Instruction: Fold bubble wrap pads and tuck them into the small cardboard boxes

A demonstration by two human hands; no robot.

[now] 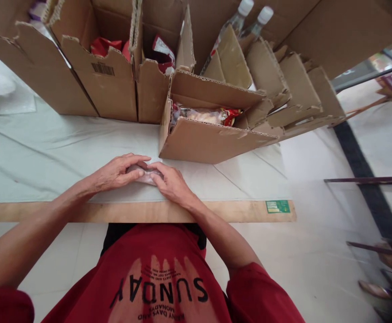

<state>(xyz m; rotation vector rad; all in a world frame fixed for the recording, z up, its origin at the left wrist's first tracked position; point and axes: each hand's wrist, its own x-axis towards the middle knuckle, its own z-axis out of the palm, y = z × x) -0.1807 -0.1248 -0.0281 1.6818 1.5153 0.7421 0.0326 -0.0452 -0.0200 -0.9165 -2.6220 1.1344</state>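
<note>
Both my hands rest at the table's near side around a small, pale, shiny packet (145, 178), perhaps plastic-wrapped. My left hand (118, 172) grips its left end, thumb along the near side. On the right end, my right hand (171, 181) closes with curled fingers and thumb. Much of the packet is covered by my fingers, so its contents cannot be made out. Just beyond my hands stands a low cardboard box (199, 141) with snack packets (206, 116) in it.
Tall cut-open cardboard boxes (98, 89) line the back, some with red packets (106, 46). Clear bottles with white caps (239, 22) stand behind cardboard dividers (266, 67). Bubble wrap (1, 85) lies at far left. The cloth-covered table ends in a wooden edge (216, 211) before me.
</note>
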